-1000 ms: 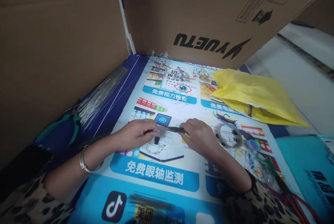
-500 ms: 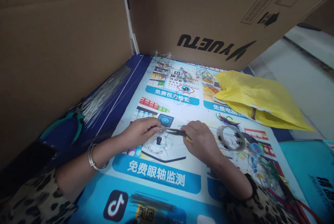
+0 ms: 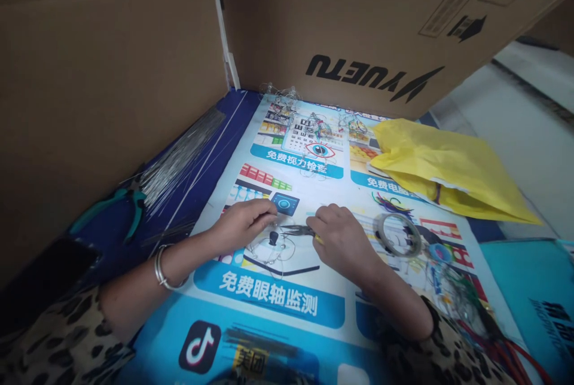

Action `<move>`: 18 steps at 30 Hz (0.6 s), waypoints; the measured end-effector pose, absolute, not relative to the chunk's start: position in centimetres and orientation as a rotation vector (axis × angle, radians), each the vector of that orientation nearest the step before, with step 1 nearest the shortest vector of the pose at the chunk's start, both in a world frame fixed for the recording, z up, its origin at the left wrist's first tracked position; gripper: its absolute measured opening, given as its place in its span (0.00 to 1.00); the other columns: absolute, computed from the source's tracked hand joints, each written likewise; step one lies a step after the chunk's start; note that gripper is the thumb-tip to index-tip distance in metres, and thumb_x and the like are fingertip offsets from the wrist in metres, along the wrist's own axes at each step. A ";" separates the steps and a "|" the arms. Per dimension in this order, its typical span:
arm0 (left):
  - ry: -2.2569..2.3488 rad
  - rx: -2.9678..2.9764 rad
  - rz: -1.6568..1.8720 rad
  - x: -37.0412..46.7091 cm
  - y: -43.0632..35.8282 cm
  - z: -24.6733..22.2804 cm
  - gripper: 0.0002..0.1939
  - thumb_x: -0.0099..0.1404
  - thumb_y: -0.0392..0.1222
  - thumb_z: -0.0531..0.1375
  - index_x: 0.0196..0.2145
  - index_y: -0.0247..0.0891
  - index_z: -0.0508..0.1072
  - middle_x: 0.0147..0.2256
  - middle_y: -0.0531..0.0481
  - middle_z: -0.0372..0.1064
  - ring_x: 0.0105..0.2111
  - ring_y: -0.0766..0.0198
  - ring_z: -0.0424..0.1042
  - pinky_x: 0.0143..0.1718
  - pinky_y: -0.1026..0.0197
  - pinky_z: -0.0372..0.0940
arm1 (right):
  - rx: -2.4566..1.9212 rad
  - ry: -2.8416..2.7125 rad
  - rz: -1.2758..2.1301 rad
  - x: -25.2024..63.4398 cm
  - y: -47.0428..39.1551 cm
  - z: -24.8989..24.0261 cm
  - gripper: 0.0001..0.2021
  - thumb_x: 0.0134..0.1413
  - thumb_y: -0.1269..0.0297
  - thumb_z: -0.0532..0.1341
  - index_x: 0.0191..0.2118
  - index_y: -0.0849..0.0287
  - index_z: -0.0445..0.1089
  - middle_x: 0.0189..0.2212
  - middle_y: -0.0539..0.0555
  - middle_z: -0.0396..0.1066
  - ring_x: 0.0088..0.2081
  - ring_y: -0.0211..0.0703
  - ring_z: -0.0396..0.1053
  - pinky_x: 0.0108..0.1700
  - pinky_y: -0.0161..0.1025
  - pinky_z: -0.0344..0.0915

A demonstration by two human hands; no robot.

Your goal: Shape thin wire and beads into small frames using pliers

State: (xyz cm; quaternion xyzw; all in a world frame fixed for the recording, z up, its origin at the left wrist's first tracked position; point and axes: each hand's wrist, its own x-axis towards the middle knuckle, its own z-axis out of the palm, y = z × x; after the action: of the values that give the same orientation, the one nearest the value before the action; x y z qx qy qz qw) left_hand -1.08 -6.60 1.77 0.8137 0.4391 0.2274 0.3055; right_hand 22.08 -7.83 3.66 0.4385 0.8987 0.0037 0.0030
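In the head view my left hand (image 3: 251, 220) is closed in a pinch on a thin wire loop (image 3: 293, 251) with small clear beads. The loop hangs below the fingertips, above the printed sheet. My right hand (image 3: 343, 244) is wrapped round needle-nose pliers (image 3: 298, 230) with dark jaws and a bit of yellow handle showing. The jaws point left toward my left fingertips and stand slightly apart. Whether they touch the wire is too fine to tell.
Teal-handled pliers (image 3: 134, 217) and a bundle of straight wires (image 3: 179, 158) lie at left. At right are a tape roll (image 3: 417, 241), a yellow bag (image 3: 457, 170) and tangled coloured wires (image 3: 461, 295). Cardboard walls (image 3: 314, 14) stand behind.
The needle-nose pliers' jaws have parted a little and sit slightly lower, away from my left fingertips. My left hand has hardly moved. The view has shifted slightly.
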 end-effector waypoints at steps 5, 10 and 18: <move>1.148 2.173 0.638 -1.1 -6.6 1.5 0.07 0.66 0.38 0.50 0.33 0.37 0.67 0.29 0.54 0.67 0.31 0.68 0.66 0.31 0.66 0.58 | 1.326 2.842 0.094 22.0 -7.8 3.6 0.06 0.50 0.73 0.55 0.31 0.59 0.68 0.30 0.55 0.66 0.36 0.44 0.57 0.36 0.41 0.47; 1.101 2.169 0.671 -1.1 -6.7 1.3 0.08 0.67 0.38 0.50 0.33 0.37 0.67 0.30 0.53 0.68 0.31 0.68 0.67 0.32 0.66 0.60 | 1.261 2.885 0.187 22.0 -7.6 3.3 0.07 0.51 0.74 0.54 0.31 0.59 0.68 0.29 0.55 0.66 0.35 0.44 0.56 0.35 0.41 0.46; 1.055 2.141 0.695 -1.1 -6.8 1.3 0.08 0.66 0.38 0.50 0.34 0.37 0.68 0.31 0.52 0.69 0.32 0.68 0.67 0.33 0.66 0.60 | 1.230 2.909 0.214 22.0 -7.5 3.1 0.07 0.51 0.74 0.54 0.31 0.58 0.68 0.28 0.54 0.65 0.34 0.44 0.56 0.34 0.41 0.46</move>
State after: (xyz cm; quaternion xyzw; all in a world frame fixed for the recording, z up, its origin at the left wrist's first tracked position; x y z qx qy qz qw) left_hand -1.08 -6.75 1.29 0.8153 0.4019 0.2647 0.3221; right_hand 21.99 -7.52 3.14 0.3886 0.9189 0.0677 -0.0121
